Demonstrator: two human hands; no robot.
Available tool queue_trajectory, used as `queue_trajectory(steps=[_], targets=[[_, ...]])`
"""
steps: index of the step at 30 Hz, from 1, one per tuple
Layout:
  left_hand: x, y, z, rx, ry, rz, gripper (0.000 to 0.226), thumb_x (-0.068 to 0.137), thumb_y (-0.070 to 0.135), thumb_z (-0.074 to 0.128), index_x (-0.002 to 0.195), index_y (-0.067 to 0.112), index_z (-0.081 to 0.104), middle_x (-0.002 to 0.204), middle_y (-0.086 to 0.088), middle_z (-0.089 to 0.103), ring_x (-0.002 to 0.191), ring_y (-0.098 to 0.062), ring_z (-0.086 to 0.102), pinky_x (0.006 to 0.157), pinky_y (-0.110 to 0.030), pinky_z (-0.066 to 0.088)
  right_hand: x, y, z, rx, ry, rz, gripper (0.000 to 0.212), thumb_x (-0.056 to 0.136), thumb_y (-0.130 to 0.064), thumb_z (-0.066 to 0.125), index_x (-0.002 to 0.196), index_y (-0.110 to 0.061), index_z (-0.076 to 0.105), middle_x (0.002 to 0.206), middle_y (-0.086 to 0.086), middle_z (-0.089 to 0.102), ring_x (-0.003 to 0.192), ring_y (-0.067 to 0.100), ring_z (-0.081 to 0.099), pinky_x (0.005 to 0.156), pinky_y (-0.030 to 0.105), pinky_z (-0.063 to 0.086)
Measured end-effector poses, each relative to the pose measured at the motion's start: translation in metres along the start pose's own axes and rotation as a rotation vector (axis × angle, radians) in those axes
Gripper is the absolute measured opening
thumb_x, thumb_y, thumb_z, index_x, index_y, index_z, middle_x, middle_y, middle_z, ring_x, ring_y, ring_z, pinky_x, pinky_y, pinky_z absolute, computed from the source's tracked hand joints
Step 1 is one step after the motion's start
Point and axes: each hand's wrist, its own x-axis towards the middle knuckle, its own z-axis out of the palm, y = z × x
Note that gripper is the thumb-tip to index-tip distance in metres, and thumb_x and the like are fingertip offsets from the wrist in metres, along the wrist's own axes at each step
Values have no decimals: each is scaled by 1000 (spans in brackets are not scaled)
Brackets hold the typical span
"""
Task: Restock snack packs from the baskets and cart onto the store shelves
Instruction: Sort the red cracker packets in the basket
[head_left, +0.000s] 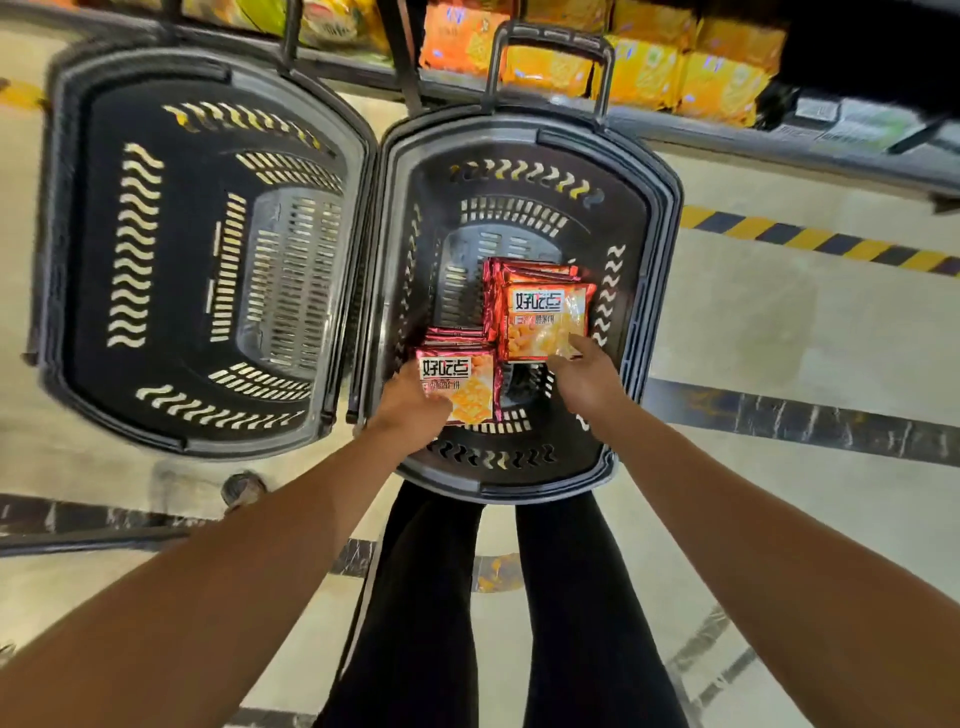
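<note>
Two black plastic baskets stand side by side on the floor. The left basket (83, 249) holds nothing. The right basket (654, 291) holds two stacks of red-and-yellow snack packs. My left hand (410, 402) grips the near stack of snack packs (460, 376) at its lower left corner. My right hand (584, 376) holds the lower right corner of the far stack of snack packs (543, 317). Both arms reach down into the basket from the bottom of the view.
A low store shelf (779, 143) runs along the top, stocked with orange and yellow snack bags (644, 73). The right basket's handle (550, 41) stands upright before it. Yellow-and-black tape (810, 239) marks the floor at right. My legs (498, 597) stand just behind the baskets.
</note>
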Motion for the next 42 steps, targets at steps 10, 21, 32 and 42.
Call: queue_trajectory(steps=[10, 21, 32, 42], targets=[[-193, 37, -48, 483, 174, 318, 58, 93, 38, 56, 146, 19, 41, 148, -14, 44, 134, -38, 43, 110, -52, 37, -206, -20, -38, -694, 121, -537, 53, 102, -33, 52, 146, -4, 52, 142, 20, 58, 132, 39, 51, 111, 46, 41], [-360, 39, -94, 655, 559, 697, 58, 96, 48, 53, 148, 23, 45, 160, -18, 29, 148, -46, 21, 115, -63, 22, -388, -32, -78, -931, 452, -767, 58, 102, -46, 37, 145, -9, 52, 150, 18, 51, 136, 44, 43, 107, 56, 43], [-461, 20, -89, 579, 848, 657, 64, 98, 56, 42, 157, 32, 33, 166, -13, 25, 152, -44, 14, 118, -64, 16, -470, -12, -101, -934, 512, -962, 65, 104, -55, 28, 153, -16, 47, 162, 11, 40, 151, 44, 27, 120, 58, 29], [-539, -46, -23, 383, 1038, 473, 63, 91, 55, 47, 146, 26, 54, 152, -16, 48, 143, -47, 34, 108, -64, 32, -511, 27, -100, -1072, 414, -1198, 67, 105, -59, 26, 156, -19, 44, 165, 9, 34, 154, 41, 22, 124, 57, 23]])
